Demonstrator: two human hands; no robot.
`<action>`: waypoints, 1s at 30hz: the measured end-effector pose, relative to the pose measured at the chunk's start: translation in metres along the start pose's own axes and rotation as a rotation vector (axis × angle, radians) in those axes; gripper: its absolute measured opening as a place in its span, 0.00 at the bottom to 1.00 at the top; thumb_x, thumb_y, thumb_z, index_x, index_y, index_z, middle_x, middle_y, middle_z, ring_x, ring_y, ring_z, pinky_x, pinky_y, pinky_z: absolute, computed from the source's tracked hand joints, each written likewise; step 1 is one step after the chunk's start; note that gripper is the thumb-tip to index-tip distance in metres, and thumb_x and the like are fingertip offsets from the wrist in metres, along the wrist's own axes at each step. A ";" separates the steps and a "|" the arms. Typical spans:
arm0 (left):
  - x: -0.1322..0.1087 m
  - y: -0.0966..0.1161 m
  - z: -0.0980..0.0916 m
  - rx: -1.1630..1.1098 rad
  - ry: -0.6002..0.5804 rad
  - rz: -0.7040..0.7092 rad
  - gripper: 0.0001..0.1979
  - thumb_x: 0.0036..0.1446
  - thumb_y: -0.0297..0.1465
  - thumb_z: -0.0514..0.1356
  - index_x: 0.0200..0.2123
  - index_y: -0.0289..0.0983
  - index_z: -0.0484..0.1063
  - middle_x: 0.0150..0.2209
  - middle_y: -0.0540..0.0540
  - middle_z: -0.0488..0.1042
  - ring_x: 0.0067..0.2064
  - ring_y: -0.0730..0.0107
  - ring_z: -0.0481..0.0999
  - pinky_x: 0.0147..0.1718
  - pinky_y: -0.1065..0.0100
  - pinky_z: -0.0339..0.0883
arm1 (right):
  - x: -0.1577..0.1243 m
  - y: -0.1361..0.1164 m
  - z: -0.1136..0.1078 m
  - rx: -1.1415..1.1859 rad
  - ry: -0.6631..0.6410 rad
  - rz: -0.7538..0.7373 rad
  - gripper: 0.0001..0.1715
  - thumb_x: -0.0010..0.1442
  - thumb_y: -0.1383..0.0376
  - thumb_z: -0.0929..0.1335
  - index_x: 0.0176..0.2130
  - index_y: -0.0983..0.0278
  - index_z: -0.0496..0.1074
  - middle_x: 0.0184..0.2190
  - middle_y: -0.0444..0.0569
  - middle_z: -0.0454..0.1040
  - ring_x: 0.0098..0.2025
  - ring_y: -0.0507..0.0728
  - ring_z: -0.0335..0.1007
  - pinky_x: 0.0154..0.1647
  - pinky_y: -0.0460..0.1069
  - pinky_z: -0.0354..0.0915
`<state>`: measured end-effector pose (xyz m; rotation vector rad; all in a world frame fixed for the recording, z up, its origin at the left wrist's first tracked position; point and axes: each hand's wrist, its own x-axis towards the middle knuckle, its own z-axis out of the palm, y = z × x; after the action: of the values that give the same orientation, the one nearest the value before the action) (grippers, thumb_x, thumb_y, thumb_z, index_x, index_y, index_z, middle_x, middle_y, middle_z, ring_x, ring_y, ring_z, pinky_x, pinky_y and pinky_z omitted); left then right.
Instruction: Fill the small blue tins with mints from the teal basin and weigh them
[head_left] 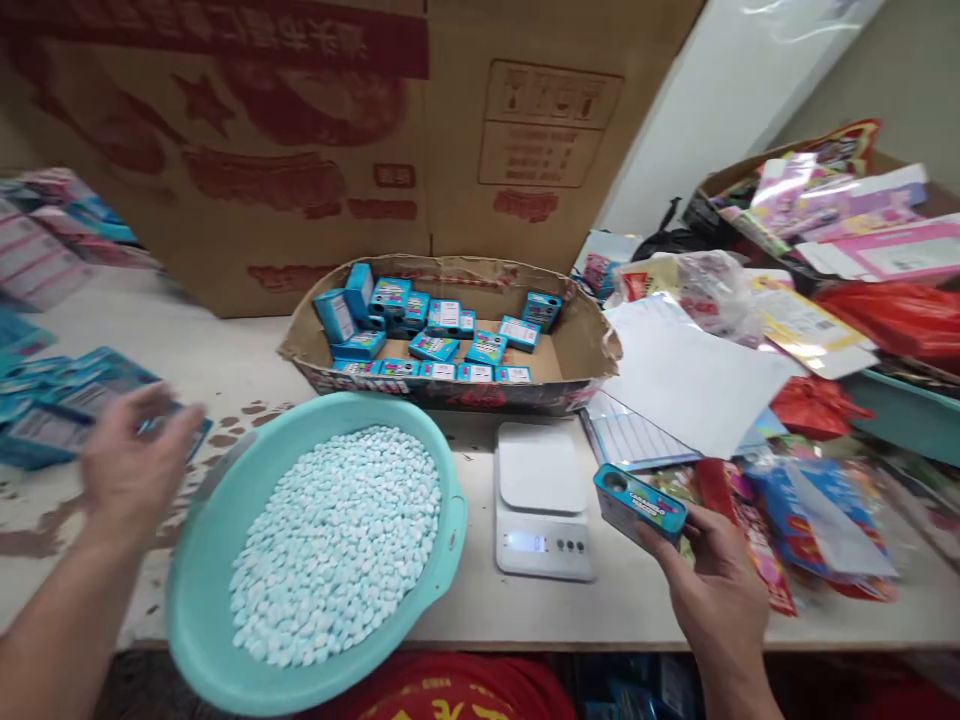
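Observation:
My right hand [720, 580] grips a small blue candy box [640, 503], tilted, with a dark round hole at its near-left end, just right of the kitchen scale [544, 500]. The scale's platform bears nothing and its display is lit. At the left, my left hand [139, 450] is slightly smeared by motion, thumb and fingers apart, over a pile of flattened blue cartons [52, 425]; whether it touches one is unclear. Between the hands stands a turquoise basin [448, 560] full of small pale blue and white candies [337, 550].
Behind the basin, a cut-down cardboard tray [559, 392] contains several blue candy boxes [433, 346]. A large carton [450, 150] rises behind it. Paper sheets [690, 370], wrappers [817, 520] and a heaped box of packaging [847, 200] crowd the right side. Pink-and-white cartons [37, 250] lie far left.

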<state>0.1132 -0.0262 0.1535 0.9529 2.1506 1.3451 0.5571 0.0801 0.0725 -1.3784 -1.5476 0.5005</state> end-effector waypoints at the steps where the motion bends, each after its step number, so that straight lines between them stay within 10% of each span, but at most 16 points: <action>1: -0.005 -0.002 -0.003 0.067 0.160 0.037 0.22 0.54 0.51 0.55 0.50 0.50 0.67 0.42 0.60 0.76 0.55 0.51 0.67 0.45 0.55 0.66 | 0.004 -0.011 0.009 0.027 -0.034 -0.089 0.21 0.48 0.55 0.73 0.41 0.62 0.73 0.38 0.50 0.73 0.41 0.60 0.69 0.46 0.57 0.64; 3: -0.020 -0.003 0.007 0.111 0.179 0.092 0.21 0.50 0.47 0.61 0.45 0.45 0.71 0.46 0.54 0.75 0.49 0.55 0.72 0.48 0.56 0.65 | 0.009 -0.031 0.031 0.128 -0.140 -0.196 0.19 0.50 0.58 0.73 0.42 0.61 0.73 0.39 0.50 0.73 0.42 0.60 0.69 0.47 0.57 0.64; 5: -0.038 0.002 0.031 0.008 -0.051 0.086 0.19 0.50 0.45 0.62 0.42 0.41 0.73 0.45 0.47 0.76 0.46 0.59 0.74 0.49 0.59 0.65 | 0.010 -0.047 0.053 0.253 -0.239 -0.226 0.17 0.52 0.60 0.72 0.43 0.60 0.73 0.39 0.49 0.73 0.42 0.60 0.69 0.45 0.56 0.66; 13: -0.079 0.011 0.091 -0.660 -0.410 -0.319 0.23 0.58 0.48 0.54 0.47 0.36 0.69 0.47 0.38 0.73 0.46 0.59 0.75 0.45 0.60 0.67 | -0.004 -0.095 0.094 0.433 -0.440 -0.381 0.18 0.53 0.64 0.73 0.45 0.59 0.73 0.39 0.50 0.73 0.41 0.59 0.69 0.41 0.55 0.68; 22: -0.087 -0.027 0.080 0.819 -0.713 0.311 0.12 0.61 0.35 0.51 0.43 0.35 0.68 0.46 0.38 0.70 0.49 0.51 0.67 0.48 0.52 0.62 | -0.009 -0.092 0.094 0.609 -0.467 -0.137 0.16 0.52 0.66 0.72 0.43 0.58 0.74 0.39 0.48 0.71 0.41 0.56 0.70 0.38 0.47 0.69; 27: -0.092 -0.043 0.083 0.919 -0.722 0.229 0.12 0.62 0.32 0.46 0.41 0.36 0.67 0.36 0.40 0.73 0.38 0.55 0.73 0.36 0.59 0.65 | -0.017 -0.092 0.099 0.746 -0.544 0.017 0.17 0.52 0.64 0.73 0.44 0.57 0.74 0.38 0.47 0.72 0.39 0.56 0.71 0.36 0.46 0.70; 30: -0.083 -0.051 0.074 0.609 -0.583 0.051 0.13 0.60 0.35 0.47 0.28 0.37 0.65 0.24 0.46 0.69 0.28 0.63 0.70 0.29 0.65 0.61 | -0.021 -0.103 0.103 0.733 -0.604 -0.037 0.17 0.53 0.65 0.72 0.45 0.56 0.74 0.40 0.47 0.72 0.41 0.56 0.71 0.39 0.46 0.69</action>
<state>0.2018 -0.0582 0.0747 1.4142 2.0730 0.3215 0.4142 0.0615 0.1014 -0.6472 -1.5913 1.3922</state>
